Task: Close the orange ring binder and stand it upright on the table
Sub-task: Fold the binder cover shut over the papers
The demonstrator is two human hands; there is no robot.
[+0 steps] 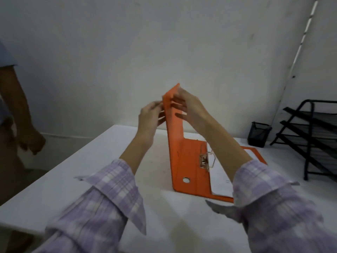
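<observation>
Orange ring binder (179, 157) lies open on the white table (76, 179), its back cover flat with white sheets (219, 181) clipped under the metal lever mechanism (207, 159), while its front cover is raised almost upright. Both hands grip that raised cover near its top edge: the left hand (149, 115) pinches it from the outer side, the right hand (189, 108) holds it from the inner side, fingers curled onto the board. To close it well, I judge the cover should swing over to the right in one even arc, clearing the ring arch, with the right hand sliding out before the board lands. Then the closed binder can be tipped onto its bottom edge. Well apart on the right stand a black mesh pen cup (259, 134) and a black wire tray rack (308, 139); neither blocks the swing. Another person's arm (20, 114) hangs at the left, clear of the table.
</observation>
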